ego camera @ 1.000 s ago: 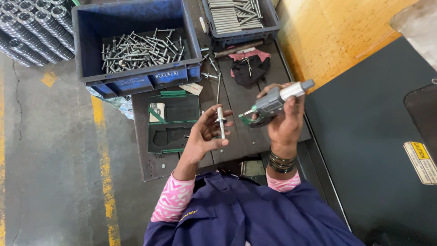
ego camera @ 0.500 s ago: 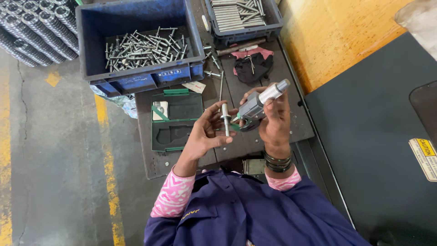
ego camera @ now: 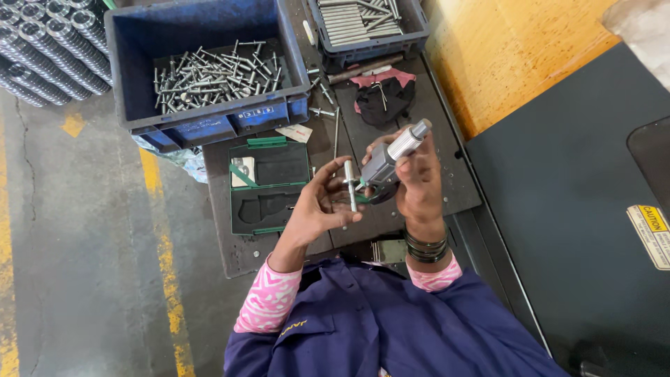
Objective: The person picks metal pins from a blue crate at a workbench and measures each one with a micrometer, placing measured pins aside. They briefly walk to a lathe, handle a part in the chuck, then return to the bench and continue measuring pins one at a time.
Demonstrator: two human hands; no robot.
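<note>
- Two blue plastic crates stand at the far end of the dark tabletop [ego camera: 457, 188]: the large blue plastic crate [ego camera: 202, 122] on the left holds a loose heap of grey metal bolts, and the smaller blue plastic crate [ego camera: 370, 45] on the right holds grey metal rods laid side by side.
- A white and yellow rectangular warning label [ego camera: 652, 234] sits on the dark panel at the right edge.
- The open green plastic instrument case [ego camera: 269, 185] lies on the tabletop just below the large crate, its dark foam insert empty, a small white card at its left.
- The right hand [ego camera: 419, 185], bangles at the wrist, is closed round the grey micrometer with a silver thimble [ego camera: 387, 164], raised above the tabletop, thimble pointing up and away.
- The left hand [ego camera: 317, 209] is half curled, palm up, fingertips pinching the slim silver metal pin [ego camera: 350, 192] upright, right against the micrometer's frame.
</note>
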